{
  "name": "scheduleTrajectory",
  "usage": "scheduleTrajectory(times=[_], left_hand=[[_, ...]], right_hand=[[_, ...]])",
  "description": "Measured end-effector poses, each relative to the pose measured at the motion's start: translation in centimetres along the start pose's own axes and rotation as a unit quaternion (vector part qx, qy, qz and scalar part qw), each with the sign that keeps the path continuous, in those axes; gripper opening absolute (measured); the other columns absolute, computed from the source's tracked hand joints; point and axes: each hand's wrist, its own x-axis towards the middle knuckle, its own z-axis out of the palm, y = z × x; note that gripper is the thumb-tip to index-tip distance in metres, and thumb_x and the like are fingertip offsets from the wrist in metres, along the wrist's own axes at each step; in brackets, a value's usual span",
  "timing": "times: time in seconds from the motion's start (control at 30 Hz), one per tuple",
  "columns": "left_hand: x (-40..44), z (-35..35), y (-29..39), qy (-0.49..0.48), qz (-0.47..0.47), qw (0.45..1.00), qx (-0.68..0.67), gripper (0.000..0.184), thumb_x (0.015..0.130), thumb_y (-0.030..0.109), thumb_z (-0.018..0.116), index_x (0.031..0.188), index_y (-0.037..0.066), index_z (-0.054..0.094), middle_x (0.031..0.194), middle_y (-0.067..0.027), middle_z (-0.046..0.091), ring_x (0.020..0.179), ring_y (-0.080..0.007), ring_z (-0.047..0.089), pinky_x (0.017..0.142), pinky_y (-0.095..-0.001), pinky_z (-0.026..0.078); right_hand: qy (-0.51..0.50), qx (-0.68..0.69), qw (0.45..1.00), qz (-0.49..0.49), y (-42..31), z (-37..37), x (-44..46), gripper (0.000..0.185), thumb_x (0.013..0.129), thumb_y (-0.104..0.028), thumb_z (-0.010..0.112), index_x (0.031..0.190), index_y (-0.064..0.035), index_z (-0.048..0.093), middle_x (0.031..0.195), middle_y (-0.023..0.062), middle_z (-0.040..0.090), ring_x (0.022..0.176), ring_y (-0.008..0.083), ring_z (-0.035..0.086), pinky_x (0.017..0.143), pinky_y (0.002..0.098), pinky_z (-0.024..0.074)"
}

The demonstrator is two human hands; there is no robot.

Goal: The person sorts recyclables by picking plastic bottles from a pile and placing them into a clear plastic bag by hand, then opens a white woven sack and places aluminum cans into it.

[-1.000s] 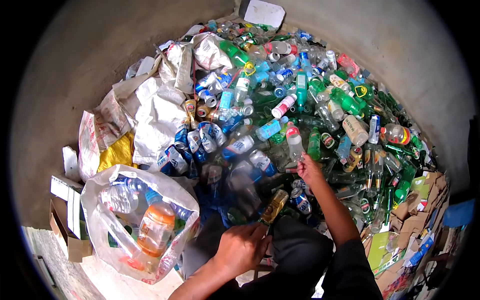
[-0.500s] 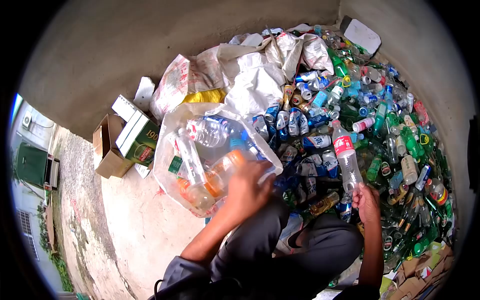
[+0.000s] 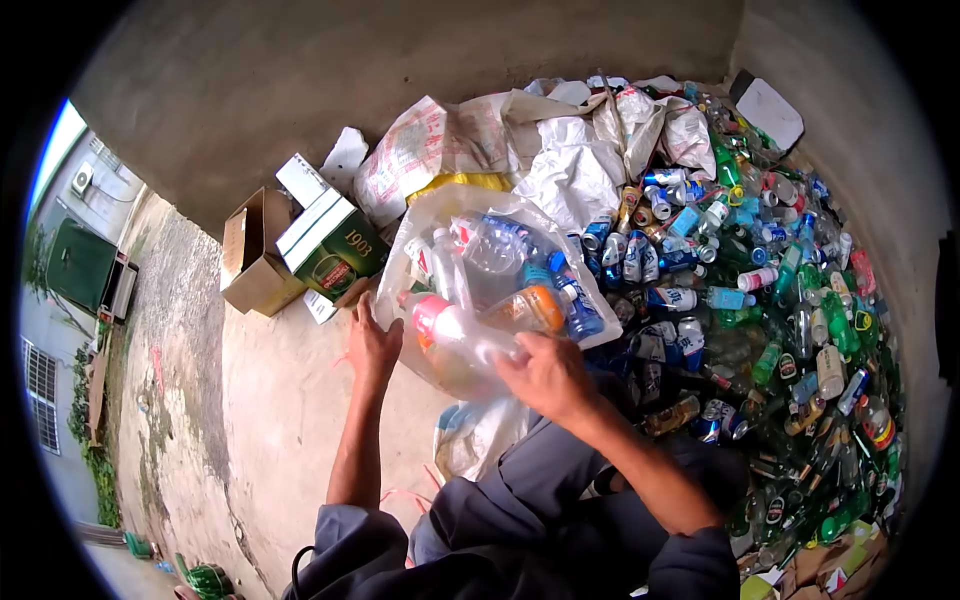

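A clear plastic bottle point(image 3: 447, 322) with a red label, somewhat blurred, lies slanted over the mouth of a whitish translucent plastic bag point(image 3: 606, 312). Its base end is in my right hand point(image 3: 556, 380), fingers closed around it. At the bag's left rim is my left hand point(image 3: 374, 345), thumb and fingers gripping the edge; part of the grip is hidden. Inside the bag are several plastic bottles, among them one with an orange label point(image 3: 546, 308) and one with a blue label point(image 3: 582, 318).
A large heap of cans and bottles point(image 3: 760, 300) covers the right side. Woven sacks point(image 3: 440, 150) lie along the wall behind the bag. An open cardboard box point(image 3: 262, 285) and a green carton point(image 3: 340, 250) stand at the left. Flattened cardboard point(image 3: 830, 570) lies bottom right.
My right hand has brought the red-labelled bottle left from over the heap to the bag's mouth. My left hand has moved from the bag's right side to its left rim. The view has shifted.
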Motion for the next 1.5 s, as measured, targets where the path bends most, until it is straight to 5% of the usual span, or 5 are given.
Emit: scheduleTrajectory(times=[0.1,0.33,0.53,0.83,1.5], left_hand=[[-0.4,0.3,-1.6,-0.115,-0.169,0.932,-0.298,0.044,0.077,0.004,0.053,0.120,-0.003,0.057,0.072,-0.0039,0.061,0.058,-0.0093,0.055,0.049,-0.0242,0.042],[-1.3,0.5,-3.9,-0.043,-0.157,0.915,-0.369,0.043,0.080,0.001,0.051,0.122,-0.004,0.055,0.075,-0.0039,0.060,0.061,-0.0093,0.053,0.054,-0.0244,0.042],[-1.8,-0.1,-4.4,-0.052,-0.142,0.905,-0.397,0.045,0.081,-0.003,0.048,0.126,-0.003,0.052,0.081,-0.0043,0.060,0.067,-0.0087,0.052,0.061,-0.0242,0.043],[-1.0,-0.2,-4.4,-0.040,-0.168,0.896,-0.410,0.044,0.081,-0.003,0.049,0.125,-0.002,0.053,0.078,-0.0017,0.058,0.064,-0.0066,0.047,0.058,-0.0232,0.039],[-0.7,-0.5,-5.0,0.011,-0.117,0.909,-0.399,0.036,0.095,0.017,0.063,0.127,0.003,0.055,0.076,0.0034,0.052,0.058,-0.0036,0.037,0.049,-0.0212,0.029]], right_hand=[[0.003,-0.064,0.997,-0.038,-1.5,5.7,1.5,0.027,0.084,-0.024,0.068,0.076,0.0010,0.060,0.078,0.0257,0.065,0.070,0.0440,0.064,0.064,0.0490,0.0517],[-0.060,-0.133,0.988,-0.051,-5.4,6.9,1.1,0.032,0.083,-0.018,0.067,0.108,0.0018,0.061,0.117,0.0216,0.059,0.101,0.0362,0.061,0.084,0.0442,0.0514],[-0.033,-0.119,0.957,-0.262,-4.6,8.8,1.8,0.046,0.080,-0.016,0.070,0.122,-0.0018,0.056,0.110,0.0130,0.055,0.099,0.0330,0.057,0.084,0.0428,0.0480],[-0.302,-0.192,0.930,-0.078,-4.4,9.3,3.5,0.047,0.082,-0.017,0.069,0.128,-0.0101,0.061,0.142,0.0093,0.053,0.099,0.0344,0.068,0.083,0.0437,0.0531],[-0.061,-0.021,0.995,-0.080,-1.5,2.5,-2.1,0.036,0.088,-0.023,0.066,0.114,0.0022,0.064,0.106,0.0187,0.068,0.096,0.0352,0.066,0.085,0.0419,0.0526]])
